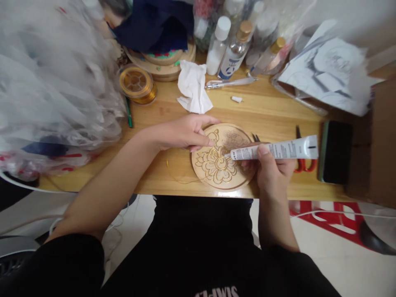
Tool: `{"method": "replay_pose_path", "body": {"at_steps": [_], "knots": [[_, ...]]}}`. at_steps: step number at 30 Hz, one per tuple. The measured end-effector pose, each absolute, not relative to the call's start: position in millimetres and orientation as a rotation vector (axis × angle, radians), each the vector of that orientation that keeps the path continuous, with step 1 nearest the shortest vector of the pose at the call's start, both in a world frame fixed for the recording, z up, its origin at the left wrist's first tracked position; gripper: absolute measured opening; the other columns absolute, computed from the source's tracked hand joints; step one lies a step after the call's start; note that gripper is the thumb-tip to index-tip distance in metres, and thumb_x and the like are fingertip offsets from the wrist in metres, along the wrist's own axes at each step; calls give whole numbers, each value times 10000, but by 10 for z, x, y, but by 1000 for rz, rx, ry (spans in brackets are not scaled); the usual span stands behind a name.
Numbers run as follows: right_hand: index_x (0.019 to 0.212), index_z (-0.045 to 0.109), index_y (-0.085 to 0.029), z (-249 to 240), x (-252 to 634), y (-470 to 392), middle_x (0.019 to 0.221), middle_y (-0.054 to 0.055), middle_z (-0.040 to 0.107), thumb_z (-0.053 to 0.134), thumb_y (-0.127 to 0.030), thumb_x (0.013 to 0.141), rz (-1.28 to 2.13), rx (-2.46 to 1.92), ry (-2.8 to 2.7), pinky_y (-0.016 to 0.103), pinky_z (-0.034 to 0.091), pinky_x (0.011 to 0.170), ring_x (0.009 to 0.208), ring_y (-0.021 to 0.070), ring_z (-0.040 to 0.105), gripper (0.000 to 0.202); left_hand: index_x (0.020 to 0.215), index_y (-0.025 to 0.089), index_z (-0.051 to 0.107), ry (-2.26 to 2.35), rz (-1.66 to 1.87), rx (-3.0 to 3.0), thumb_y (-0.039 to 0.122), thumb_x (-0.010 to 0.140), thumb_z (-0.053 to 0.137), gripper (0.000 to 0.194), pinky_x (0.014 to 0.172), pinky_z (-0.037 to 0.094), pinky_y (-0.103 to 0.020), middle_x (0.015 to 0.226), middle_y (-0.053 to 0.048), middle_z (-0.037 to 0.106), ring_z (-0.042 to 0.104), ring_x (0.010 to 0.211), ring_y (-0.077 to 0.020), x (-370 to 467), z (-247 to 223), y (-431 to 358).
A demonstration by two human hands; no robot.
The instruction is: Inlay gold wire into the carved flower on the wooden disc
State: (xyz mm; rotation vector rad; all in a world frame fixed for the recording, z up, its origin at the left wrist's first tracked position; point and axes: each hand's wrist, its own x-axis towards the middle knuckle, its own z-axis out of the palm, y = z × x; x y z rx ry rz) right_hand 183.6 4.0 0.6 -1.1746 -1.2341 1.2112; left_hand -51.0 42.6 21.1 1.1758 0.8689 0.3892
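A round wooden board (204, 175) lies near the table's front edge, bearing a flower pattern outlined in gold wire. Pencil-like lines (234, 138) show on its upper right part. My left hand (188, 134) grips the board's upper left edge, thumb on the surface and index finger stretched along the rim. In my right hand (272, 169) is a white glue tube (281, 150), its narrow nozzle pointing left at the flower's middle. A loose gold wire (177, 180) curves from the board's left side. Dark tips (255, 137), perhaps tweezers, stick out behind the tube.
Orange-handled scissors (305, 166) and a phone (335, 152) lie right. Behind are a wire spool (138, 85), crumpled tissue (195, 88), a pen (230, 82), a small white cap (236, 99) and several bottles (233, 53). Plastic bags (58, 78) fill the left.
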Motion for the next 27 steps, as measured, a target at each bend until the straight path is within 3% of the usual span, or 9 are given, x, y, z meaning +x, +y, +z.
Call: {"method": "replay_pose_path", "body": {"at_steps": [9, 15, 18, 23, 25, 27], "knots": [[699, 725, -204, 35, 1819, 37, 518, -5, 616, 729, -419, 832, 1227, -1187, -1141, 265, 456, 373, 413, 132, 555, 252, 1424, 54, 405, 853, 395, 1154, 106, 871, 581, 584, 443, 265, -161, 454, 107, 457, 364, 408, -57, -515, 206, 429], [859, 704, -254, 113, 1823, 92, 446, -46, 548, 704, -417, 831, 1273, -1058, -1089, 255, 343, 315, 330, 129, 456, 165, 1450, 53, 389, 838, 431, 1086, 112, 865, 611, 628, 423, 258, -150, 451, 111, 457, 357, 406, -52, -520, 189, 425], [849, 633, -293, 125, 1870, 125, 506, -48, 586, 739, -463, 786, 1337, -989, -1102, 255, 385, 346, 383, 146, 516, 210, 1480, 43, 349, 834, 417, 1089, 130, 870, 621, 674, 420, 248, -146, 453, 111, 459, 360, 410, -51, -524, 188, 424], [826, 616, -282, 109, 1994, 176, 914, 25, 710, 792, -620, 640, 1459, -811, -1134, 308, 544, 522, 716, 197, 679, 424, 1535, 17, 228, 861, 385, 1101, 119, 889, 600, 752, 416, 240, -147, 465, 113, 447, 371, 430, -54, -521, 200, 427], [792, 624, -273, 112, 2025, 198, 924, 35, 700, 724, -746, 629, 1462, -761, -1126, 318, 557, 524, 698, 190, 663, 510, 1531, 26, 240, 868, 386, 1101, 128, 888, 609, 749, 418, 247, -147, 481, 109, 456, 377, 437, -53, -521, 197, 427], [804, 645, -268, 124, 2037, 213, 883, 36, 696, 691, -743, 664, 1502, -775, -1087, 315, 560, 511, 640, 172, 644, 498, 1514, 36, 280, 858, 400, 1098, 142, 880, 620, 727, 420, 252, -148, 499, 104, 470, 382, 440, -52, -523, 189, 426]]}}
